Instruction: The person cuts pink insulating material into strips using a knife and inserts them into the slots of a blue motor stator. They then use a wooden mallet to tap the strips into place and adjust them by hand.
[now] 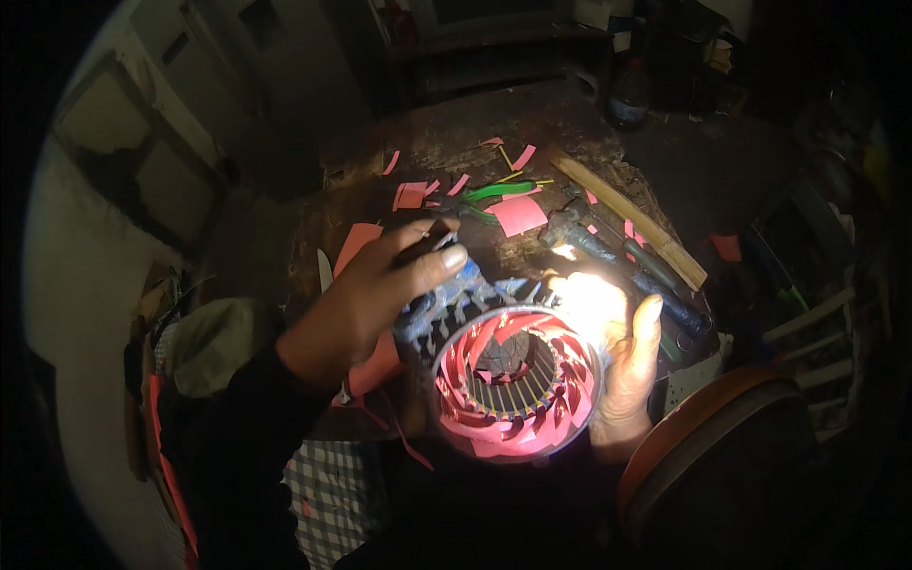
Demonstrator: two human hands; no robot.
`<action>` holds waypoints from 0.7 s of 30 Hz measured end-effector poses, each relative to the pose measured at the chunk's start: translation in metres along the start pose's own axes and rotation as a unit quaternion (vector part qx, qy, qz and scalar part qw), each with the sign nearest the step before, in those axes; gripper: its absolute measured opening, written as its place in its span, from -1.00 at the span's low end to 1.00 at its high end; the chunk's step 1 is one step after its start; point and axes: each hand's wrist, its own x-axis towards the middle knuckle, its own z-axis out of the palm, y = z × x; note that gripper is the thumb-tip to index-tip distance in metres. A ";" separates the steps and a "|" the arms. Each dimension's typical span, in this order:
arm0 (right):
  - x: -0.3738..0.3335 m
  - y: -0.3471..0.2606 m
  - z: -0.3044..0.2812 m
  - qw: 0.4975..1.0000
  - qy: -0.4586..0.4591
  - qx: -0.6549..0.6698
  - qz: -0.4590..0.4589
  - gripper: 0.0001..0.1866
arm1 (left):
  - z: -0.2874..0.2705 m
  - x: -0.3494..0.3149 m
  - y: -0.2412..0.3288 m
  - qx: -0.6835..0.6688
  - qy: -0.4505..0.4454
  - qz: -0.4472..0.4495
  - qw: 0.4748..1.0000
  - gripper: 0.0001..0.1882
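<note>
A motor stator [518,439] is tilted so that its open round end faces me. Pink insulation paper and copper windings ring its slotted bore. Its finned blue outer housing [464,291] shows at the upper left. My left hand [370,299] is closed on the far left part of the housing, thumb on top and the other fingers partly hidden. Against the right side, my right hand [627,375] cups the stator with its thumb raised; bright glare washes out its fingers. A long pink paper strip [361,242] lies under my left hand.
On the worn wooden table [380,133] are green-handled pliers [503,189], pink paper scraps [521,217], a wooden stick [636,223] and a hammer-like tool [575,233]. An orange-rimmed round object [698,408] stands at lower right. A bottle [627,95] is at the back.
</note>
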 end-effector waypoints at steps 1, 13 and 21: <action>0.000 0.000 0.000 0.999 0.005 -0.036 0.006 -0.13 | -0.002 0.008 -0.003 -0.005 -0.022 -0.010 1.000 -0.37; 0.060 0.020 -0.002 0.960 -0.043 -0.276 -0.031 -0.42 | -0.028 0.085 -0.053 -0.151 -0.072 -0.053 0.985 -0.17; 0.047 0.026 -0.002 0.948 -0.019 -0.315 -0.046 -0.42 | -0.033 0.111 -0.084 -0.135 -0.014 -0.018 0.991 0.00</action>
